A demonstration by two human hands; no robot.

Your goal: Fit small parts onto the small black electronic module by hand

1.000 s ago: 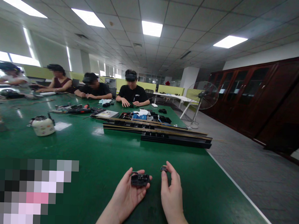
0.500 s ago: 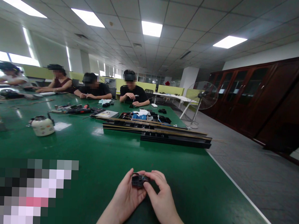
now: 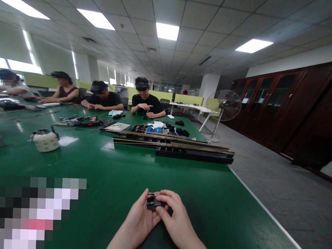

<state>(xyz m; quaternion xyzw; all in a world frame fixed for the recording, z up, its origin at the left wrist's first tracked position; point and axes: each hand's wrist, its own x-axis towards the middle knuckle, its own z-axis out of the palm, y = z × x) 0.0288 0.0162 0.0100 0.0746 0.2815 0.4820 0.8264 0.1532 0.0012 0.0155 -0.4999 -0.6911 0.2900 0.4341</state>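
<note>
Just above the near part of the green table (image 3: 98,194), both my hands close around a small black part (image 3: 151,202). It looks like a plastic piece with a thin metal edge, but its exact kind is too small to make out. My left hand (image 3: 142,214) cradles it from the left and below, thumb up along its side. From the right, my right hand (image 3: 173,213) grips it between thumb and fingers, and those fingers cover its right end.
Black rails (image 3: 194,156) with thin brass-coloured rods lie across the table ahead. Behind them is a tray of blue and black parts (image 3: 157,129). A cream pot (image 3: 46,140) stands at left, tools (image 3: 81,121) beyond it. Several people sit along the far side.
My right fingers have shifted slightly left over the black part, covering more of its top. The part appears slightly turned, its metal edge now showing. The view has moved a little.
</note>
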